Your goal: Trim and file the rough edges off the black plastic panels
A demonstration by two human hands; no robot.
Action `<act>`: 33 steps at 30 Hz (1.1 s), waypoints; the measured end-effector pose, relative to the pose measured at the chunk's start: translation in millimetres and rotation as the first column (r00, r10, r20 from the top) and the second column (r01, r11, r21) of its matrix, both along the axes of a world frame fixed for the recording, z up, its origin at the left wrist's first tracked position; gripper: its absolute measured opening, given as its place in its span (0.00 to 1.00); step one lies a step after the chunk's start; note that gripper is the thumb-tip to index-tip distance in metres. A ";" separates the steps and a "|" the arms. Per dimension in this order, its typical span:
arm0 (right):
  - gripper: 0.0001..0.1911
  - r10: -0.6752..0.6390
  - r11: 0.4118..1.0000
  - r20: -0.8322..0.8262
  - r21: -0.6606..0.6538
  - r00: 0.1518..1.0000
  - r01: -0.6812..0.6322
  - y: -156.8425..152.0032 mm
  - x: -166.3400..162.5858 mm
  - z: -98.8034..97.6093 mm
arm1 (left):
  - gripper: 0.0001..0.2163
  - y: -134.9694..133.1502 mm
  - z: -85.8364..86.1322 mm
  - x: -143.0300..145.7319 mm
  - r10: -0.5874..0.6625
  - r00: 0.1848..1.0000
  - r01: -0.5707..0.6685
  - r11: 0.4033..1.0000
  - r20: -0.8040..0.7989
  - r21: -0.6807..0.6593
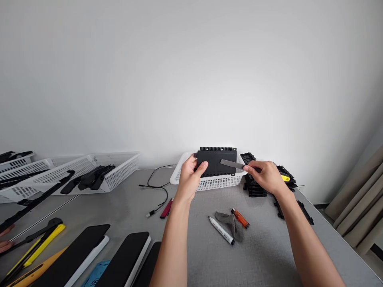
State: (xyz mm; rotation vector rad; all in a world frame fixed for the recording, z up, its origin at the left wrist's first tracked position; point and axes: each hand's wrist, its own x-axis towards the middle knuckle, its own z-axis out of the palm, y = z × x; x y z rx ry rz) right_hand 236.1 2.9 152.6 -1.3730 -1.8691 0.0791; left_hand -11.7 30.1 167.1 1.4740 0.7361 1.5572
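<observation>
A flat black plastic part (211,162) with a toothed top edge and small tabs is raised above the table. My left hand (191,171) grips its left side, thumb across the face. In my right hand (267,175) is a flat metal file (231,164), its yellow-and-black handle (285,177) showing behind the wrist. The file's blade lies over the right half of the part; whether it touches the surface, I cannot tell. Behind and below the part stands a white perforated basket (209,184), its inside mostly hidden.
Black ribbed parts (255,187) are stacked at right. A marker (221,230), grey cloth (235,229), orange lighter (240,218) and USB cable (161,203) lie on the table. White baskets (121,175), yellow cutters (42,247) and black-topped pieces (125,259) are left, beside another person's fingers (6,243).
</observation>
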 end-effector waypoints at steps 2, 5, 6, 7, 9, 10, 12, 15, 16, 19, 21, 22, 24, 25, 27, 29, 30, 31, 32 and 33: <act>0.25 -0.008 1.000 0.004 0.005 1.000 0.008 1.5 5.0 -0.5 | 0.20 1.9 -1.0 -2.3 0.002 1.000 -0.002 1.000 0.010 0.010; 0.27 -0.007 1.000 -0.007 0.009 1.000 0.008 3.3 12.3 -0.9 | 0.19 3.8 -1.8 -7.0 0.038 0.999 -0.038 0.999 0.029 0.005; 0.27 0.000 1.000 -0.018 0.013 1.000 0.000 3.4 13.3 -0.8 | 0.19 3.6 -1.6 -8.2 0.048 0.998 -0.048 0.999 0.030 0.003; 0.27 0.011 1.000 -0.028 0.018 1.000 -0.010 3.2 13.4 -0.5 | 0.19 3.0 -1.2 -8.9 0.052 0.998 -0.052 0.999 0.027 0.003; 0.27 0.027 0.999 -0.031 0.036 0.999 -0.026 2.5 11.3 0.2 | 0.21 0.9 -0.2 -9.0 0.043 0.999 -0.043 0.999 0.007 0.008; 0.27 0.028 0.998 -0.023 0.048 0.999 -0.027 2.2 10.0 0.5 | 0.21 -0.1 0.3 -8.5 0.035 0.999 -0.035 0.999 -0.007 0.011; 0.26 0.016 0.998 -0.002 0.063 1.000 -0.015 2.3 9.2 0.6 | 0.21 -1.3 0.9 -7.5 0.026 0.999 -0.026 0.999 -0.028 0.020; 0.25 -0.018 0.998 0.001 0.056 1.000 0.018 5.0 14.7 -1.0 | 0.20 0.5 0.0 -7.1 0.039 0.999 -0.038 0.999 -0.032 0.026; 0.24 -0.021 0.999 -0.014 0.048 1.000 0.022 6.3 17.0 -1.7 | 0.20 1.8 -0.7 -7.0 0.048 0.999 -0.047 0.999 -0.019 0.024; 0.25 -0.004 1.000 -0.144 0.028 0.990 0.008 8.7 16.1 -3.7 | 0.20 5.0 -3.5 -4.1 0.074 0.997 -0.075 0.997 0.025 0.013; 0.25 0.030 1.000 -0.297 0.015 0.954 -0.026 7.5 3.8 -4.6 | 0.20 5.4 -5.6 0.9 0.086 0.996 -0.087 0.996 0.030 0.016; 0.25 0.051 0.999 -0.385 0.010 0.922 -0.051 6.0 -5.7 -4.9 | 0.19 4.9 -6.7 4.2 0.092 0.996 -0.092 0.995 0.017 0.023; 0.23 0.129 0.988 -0.529 -0.003 0.839 -0.153 1.6 -28.5 -5.5 | 0.17 2.4 -8.3 11.5 0.103 0.994 -0.101 0.994 -0.031 0.046; 0.21 0.160 0.979 -0.587 -0.006 0.793 -0.202 -0.9 -40.1 -5.6 | 0.17 0.5 -8.8 15.3 0.105 0.992 -0.101 0.993 -0.065 0.060; 0.22 0.200 0.967 -0.668 0.017 0.717 -0.254 -5.3 -59.6 -5.5 | 0.16 -4.2 -8.9 22.1 0.094 0.986 -0.081 0.992 -0.141 0.096; 0.24 0.240 0.956 -0.697 0.050 0.676 -0.289 -8.0 -71.4 -5.3 | 0.16 -9.3 -8.0 27.2 0.067 0.968 -0.030 0.988 -0.243 0.153; 0.24 0.258 0.952 -0.704 0.068 0.662 -0.299 -8.6 -74.3 -5.4 | 0.16 -11.5 -7.3 29.0 0.058 0.950 0.000 0.983 -0.308 0.186; 0.23 0.271 0.949 -0.709 0.082 0.651 -0.306 -8.6 -75.6 -5.5 | 0.16 -13.5 -6.6 30.2 0.056 0.925 0.029 0.976 -0.375 0.217; 0.22 0.275 0.948 -0.716 0.089 0.642 -0.306 -8.2 -75.6 -6.0 | 0.17 -15.2 -6.0 30.9 0.055 0.897 0.060 0.968 -0.439 0.245; 0.21 0.269 0.950 -0.725 0.091 0.634 -0.298 -7.5 -74.9 -6.6 | 0.18 -16.5 -5.4 31.1 0.059 0.867 0.088 0.959 -0.495 0.269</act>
